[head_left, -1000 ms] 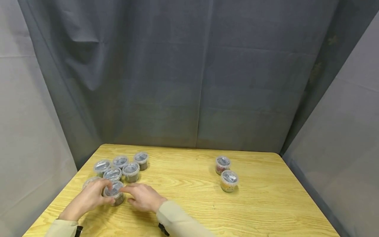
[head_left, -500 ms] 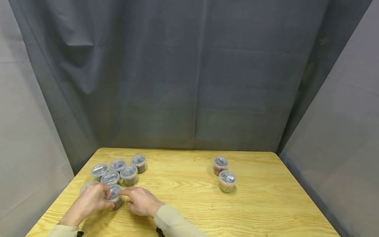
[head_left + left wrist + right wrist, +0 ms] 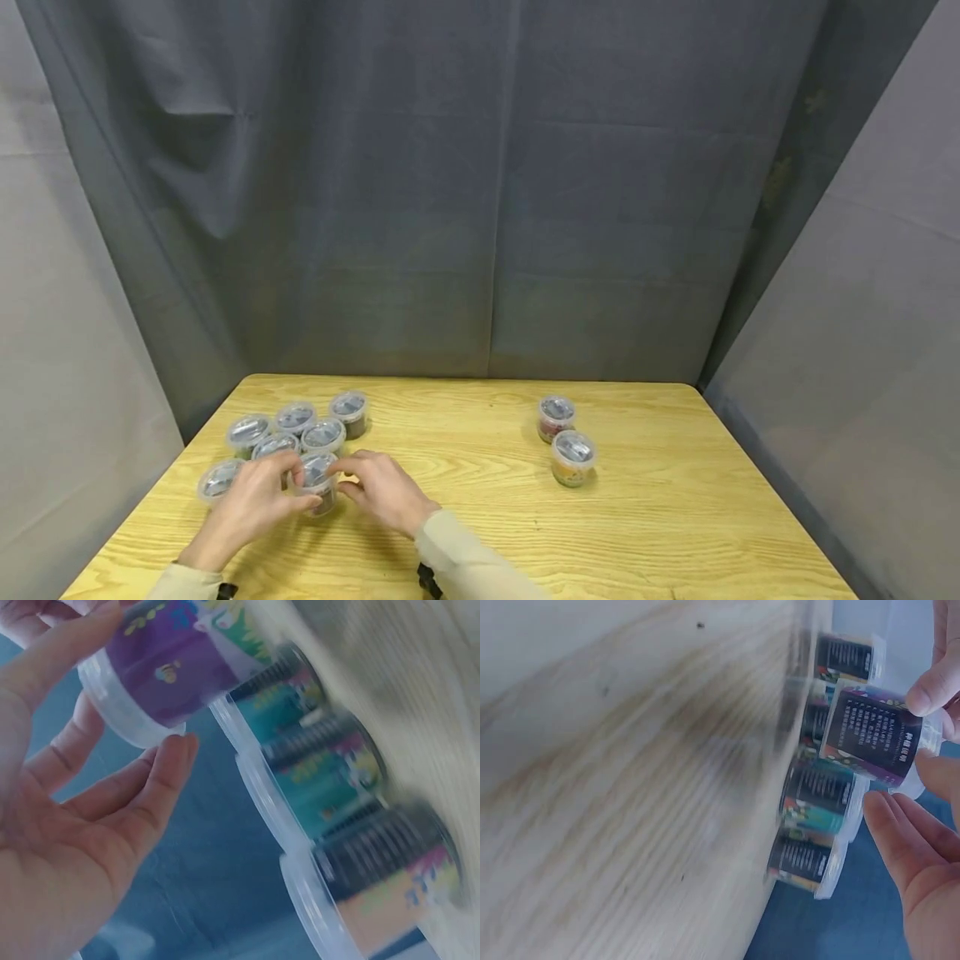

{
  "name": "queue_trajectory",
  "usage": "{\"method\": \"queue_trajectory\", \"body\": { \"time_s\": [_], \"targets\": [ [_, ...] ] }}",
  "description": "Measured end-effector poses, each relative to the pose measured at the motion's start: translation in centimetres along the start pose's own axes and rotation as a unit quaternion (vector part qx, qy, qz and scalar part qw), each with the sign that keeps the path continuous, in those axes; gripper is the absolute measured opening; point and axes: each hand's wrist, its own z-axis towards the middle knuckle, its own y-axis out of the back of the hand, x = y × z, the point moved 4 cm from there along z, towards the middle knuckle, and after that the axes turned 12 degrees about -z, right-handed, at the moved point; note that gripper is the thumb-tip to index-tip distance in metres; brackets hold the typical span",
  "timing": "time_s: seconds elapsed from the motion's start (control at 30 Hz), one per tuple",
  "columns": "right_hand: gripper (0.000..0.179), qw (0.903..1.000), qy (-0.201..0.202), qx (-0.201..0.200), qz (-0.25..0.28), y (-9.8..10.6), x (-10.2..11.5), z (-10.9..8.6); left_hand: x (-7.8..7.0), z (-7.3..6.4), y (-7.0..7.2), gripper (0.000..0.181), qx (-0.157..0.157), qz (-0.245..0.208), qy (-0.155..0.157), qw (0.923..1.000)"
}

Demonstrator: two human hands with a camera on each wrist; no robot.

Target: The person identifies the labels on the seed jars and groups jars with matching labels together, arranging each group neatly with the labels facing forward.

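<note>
In the head view my left hand (image 3: 258, 496) grips a small round plastic tub (image 3: 318, 472) with a clear lid at the table's front left. The left wrist view shows its purple label with a little bee, my thumb along its side. A dark panel of white print on the same tub (image 3: 874, 735) faces the right wrist camera. At the lid's rim, the thumb and index finger of my right hand (image 3: 386, 493) pinch from the right. Behind the tub stand several similar ones, among them a teal-labelled tub (image 3: 330, 784) and an orange-labelled tub (image 3: 382, 885).
The group's farthest-right tub (image 3: 349, 413) stands at the back. Across the wooden table (image 3: 675, 517), a red tub (image 3: 556, 418) and a yellow tub (image 3: 573, 458) stand close together. A dark curtain (image 3: 375, 208) hangs behind the table, with pale cloth (image 3: 847, 333) at the sides.
Both hands have moved right and slightly away from me with the tub, which now overlaps the tub behind it. The tub at the left of the group is less covered by my left hand.
</note>
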Motion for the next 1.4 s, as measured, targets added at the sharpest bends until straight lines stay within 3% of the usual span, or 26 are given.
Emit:
{"method": "queue_trajectory", "body": {
  "time_s": [0.2, 0.4, 0.67, 0.9, 1.03, 1.17, 1.33, 1.4],
  "targets": [
    [0.024, 0.9992, -0.025, -0.005, 0.032, 1.1, -1.6, -0.7, -1.3, 0.8, -1.0, 0.043, -0.02, -0.017, -0.033, 0.9991],
    [0.026, 0.9955, -0.052, -0.009, 0.078, 2.0, -3.0, -1.4, -2.2, 1.7, -2.3, 0.043, -0.037, -0.029, -0.041, 0.998],
    [0.024, 0.99, -0.078, -0.041, 0.11, 2.8, -4.8, -2.5, -3.0, 3.0, -3.7, 0.042, -0.044, -0.08, -0.025, 0.9956],
    [0.023, 0.9873, -0.084, -0.05, 0.125, 3.7, -6.4, -3.5, -3.7, 3.9, -4.8, 0.04, -0.035, -0.145, -0.02, 0.9886],
    [0.024, 0.9851, -0.085, -0.057, 0.138, 4.4, -7.4, -4.2, -3.8, 4.7, -5.5, 0.034, -0.003, -0.21, -0.007, 0.9776],
    [0.025, 0.9839, -0.081, -0.059, 0.148, 5.0, -8.3, -4.8, -3.7, 5.3, -6.2, 0.029, 0.042, -0.281, 0.011, 0.9587],
    [0.024, 0.9801, -0.091, -0.059, 0.166, 5.2, -9.5, -5.6, -4.0, 6.0, -7.4, 0.026, 0.073, -0.344, -0.016, 0.936],
    [0.023, 0.9796, -0.096, -0.057, 0.167, 5.1, -9.9, -5.9, -4.1, 6.2, -7.9, 0.024, 0.07, -0.355, -0.018, 0.932]
  ]
}}
